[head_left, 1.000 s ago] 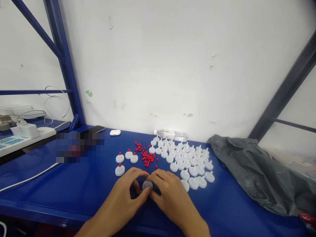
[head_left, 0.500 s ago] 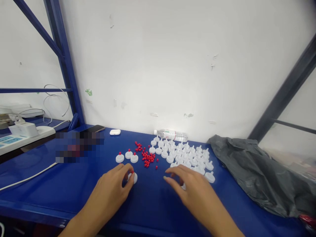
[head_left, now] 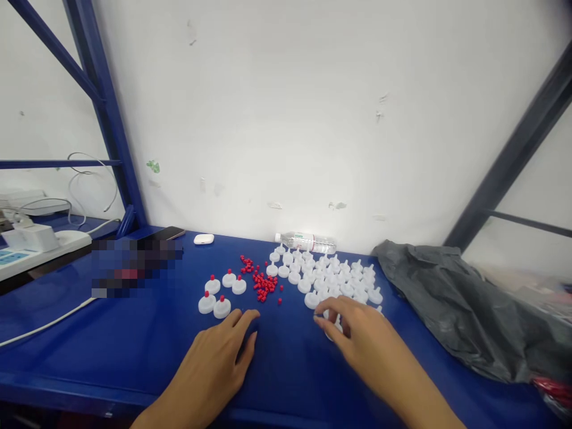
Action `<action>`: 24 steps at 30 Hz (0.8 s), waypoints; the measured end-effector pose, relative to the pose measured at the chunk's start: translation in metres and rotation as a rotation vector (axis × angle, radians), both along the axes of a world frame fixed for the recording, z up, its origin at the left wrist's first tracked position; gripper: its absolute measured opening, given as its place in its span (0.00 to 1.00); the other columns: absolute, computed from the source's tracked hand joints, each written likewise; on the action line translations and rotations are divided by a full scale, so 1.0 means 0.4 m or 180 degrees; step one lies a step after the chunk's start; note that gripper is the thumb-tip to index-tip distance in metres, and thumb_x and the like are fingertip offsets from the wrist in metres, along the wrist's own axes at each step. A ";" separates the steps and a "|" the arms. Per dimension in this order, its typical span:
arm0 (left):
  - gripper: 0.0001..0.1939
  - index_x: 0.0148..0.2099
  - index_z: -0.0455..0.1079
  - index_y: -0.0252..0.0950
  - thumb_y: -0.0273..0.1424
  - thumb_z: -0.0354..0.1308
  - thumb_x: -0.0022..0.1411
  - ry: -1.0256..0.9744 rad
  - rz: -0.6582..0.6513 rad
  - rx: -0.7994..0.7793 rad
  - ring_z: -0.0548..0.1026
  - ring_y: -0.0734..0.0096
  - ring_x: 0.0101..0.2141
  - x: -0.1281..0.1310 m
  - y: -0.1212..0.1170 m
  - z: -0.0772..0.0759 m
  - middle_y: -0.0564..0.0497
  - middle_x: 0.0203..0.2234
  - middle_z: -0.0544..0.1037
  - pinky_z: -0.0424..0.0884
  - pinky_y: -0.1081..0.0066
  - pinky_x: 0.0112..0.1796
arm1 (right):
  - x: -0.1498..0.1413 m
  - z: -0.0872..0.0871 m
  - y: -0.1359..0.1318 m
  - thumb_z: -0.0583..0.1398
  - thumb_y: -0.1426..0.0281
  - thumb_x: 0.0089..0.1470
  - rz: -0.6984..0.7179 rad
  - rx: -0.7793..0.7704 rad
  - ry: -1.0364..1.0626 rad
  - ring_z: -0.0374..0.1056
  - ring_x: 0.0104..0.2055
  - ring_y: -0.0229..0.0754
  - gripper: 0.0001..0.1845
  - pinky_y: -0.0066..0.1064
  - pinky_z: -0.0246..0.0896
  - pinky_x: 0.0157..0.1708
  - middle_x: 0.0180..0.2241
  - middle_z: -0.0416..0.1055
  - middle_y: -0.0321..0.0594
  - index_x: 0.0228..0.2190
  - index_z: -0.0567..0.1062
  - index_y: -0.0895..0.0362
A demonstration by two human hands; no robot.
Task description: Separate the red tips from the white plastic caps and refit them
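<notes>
Five capped lids (head_left: 207, 305), white with a red tip on each, stand upright on the blue table (head_left: 286, 381), beyond the left fingers and to their left: two nearer, three farther off. The nearer pair lies just past the left knuckles.

Left hand (head_left: 218, 360): low over the table, palm down. Forefinger reaches forward; thumb stands apart from it, so the visible fingers are spread, blue table showing in the gap.

Right hand (head_left: 364, 333): at the near edge of the plain lids (head_left: 346, 288). Thumb and forefinger curve toward each other, tips slightly apart. One plain lid shows partly behind the thumb — contact cannot be told, as the other fingers are hidden.

Plain lids: a crowded cluster, nozzles up or leaning, spreading beyond the right fingertips; some are covered by the hand.

Red caps (head_left: 266, 285): a loose heap straight ahead of the left fingertips, left of the plain lids; a few lie singly on the side toward the right hand.

Farther from the fingers: a clear bottle (head_left: 308, 242) on its side behind the plain lids, a white case (head_left: 204, 239) behind the capped lids, a grey sheet (head_left: 469, 310) crumpled right of the right hand.
</notes>
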State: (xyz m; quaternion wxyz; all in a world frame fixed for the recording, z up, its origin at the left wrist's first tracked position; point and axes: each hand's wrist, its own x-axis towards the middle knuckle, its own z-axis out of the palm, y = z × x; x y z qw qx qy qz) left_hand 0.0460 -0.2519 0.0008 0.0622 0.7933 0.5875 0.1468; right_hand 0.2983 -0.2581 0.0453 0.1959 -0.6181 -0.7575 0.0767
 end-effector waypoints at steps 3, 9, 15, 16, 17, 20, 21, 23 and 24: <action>0.20 0.62 0.65 0.44 0.33 0.43 0.73 0.0068 -0.0076 0.0046 0.80 0.59 0.38 0.002 0.006 -0.004 0.48 0.43 0.79 0.73 0.62 0.39 | 0.013 0.009 0.002 0.56 0.64 0.66 -0.0574 0.0157 -0.0315 0.74 0.36 0.47 0.10 0.33 0.55 0.32 0.37 0.79 0.36 0.41 0.78 0.48; 0.23 0.66 0.62 0.40 0.31 0.43 0.73 0.0458 -0.0334 0.0022 0.81 0.54 0.42 0.038 0.050 0.004 0.43 0.47 0.79 0.75 0.60 0.39 | 0.022 -0.010 0.015 0.60 0.63 0.63 -0.0508 -0.0253 -0.0304 0.74 0.34 0.45 0.08 0.32 0.53 0.31 0.31 0.79 0.33 0.35 0.79 0.48; 0.25 0.67 0.61 0.35 0.24 0.43 0.71 0.0425 -0.0573 -0.0004 0.82 0.58 0.39 0.080 0.108 0.008 0.41 0.38 0.82 0.73 0.67 0.38 | -0.034 -0.011 0.009 0.61 0.67 0.62 0.0147 -0.0525 0.0209 0.74 0.36 0.43 0.05 0.31 0.59 0.36 0.33 0.78 0.33 0.34 0.78 0.49; 0.24 0.66 0.63 0.35 0.24 0.44 0.71 0.0385 -0.0564 -0.0014 0.82 0.59 0.38 0.082 0.113 0.009 0.41 0.37 0.82 0.73 0.67 0.37 | -0.043 -0.011 0.009 0.61 0.68 0.62 0.0209 -0.0556 0.0263 0.74 0.36 0.43 0.05 0.31 0.60 0.36 0.33 0.78 0.33 0.34 0.78 0.49; 0.23 0.64 0.65 0.35 0.24 0.44 0.70 0.0352 -0.0563 -0.0032 0.82 0.59 0.37 0.084 0.116 0.010 0.41 0.36 0.82 0.73 0.68 0.37 | -0.051 -0.013 0.009 0.61 0.68 0.62 0.0258 -0.0581 0.0302 0.73 0.36 0.43 0.05 0.31 0.61 0.36 0.32 0.77 0.32 0.34 0.78 0.48; 0.20 0.60 0.70 0.37 0.26 0.44 0.72 0.0388 -0.0621 -0.0115 0.82 0.58 0.36 0.082 0.119 0.006 0.43 0.35 0.82 0.72 0.68 0.33 | -0.056 -0.034 0.021 0.60 0.68 0.62 0.0386 -0.0617 0.0348 0.74 0.35 0.43 0.04 0.31 0.63 0.35 0.32 0.77 0.32 0.35 0.77 0.48; 0.20 0.58 0.71 0.38 0.27 0.44 0.72 0.0446 -0.0644 -0.0146 0.82 0.57 0.34 0.079 0.118 -0.001 0.44 0.35 0.82 0.72 0.68 0.31 | -0.051 -0.047 0.028 0.60 0.67 0.62 0.0440 -0.0623 0.0337 0.74 0.34 0.42 0.04 0.31 0.64 0.35 0.32 0.77 0.32 0.35 0.76 0.48; 0.19 0.56 0.73 0.41 0.26 0.45 0.71 0.0486 -0.0686 -0.0200 0.81 0.58 0.30 0.071 0.112 -0.024 0.47 0.33 0.82 0.70 0.69 0.27 | -0.034 -0.076 0.041 0.60 0.66 0.62 0.0616 -0.0632 0.0284 0.75 0.34 0.43 0.04 0.32 0.66 0.35 0.32 0.77 0.33 0.35 0.76 0.47; 0.19 0.56 0.73 0.43 0.25 0.47 0.69 0.0439 -0.0695 -0.0199 0.81 0.60 0.28 0.066 0.104 -0.039 0.48 0.32 0.82 0.70 0.69 0.25 | -0.024 -0.092 0.044 0.60 0.66 0.62 0.0735 -0.0643 0.0244 0.75 0.34 0.43 0.04 0.32 0.67 0.35 0.33 0.78 0.33 0.36 0.76 0.46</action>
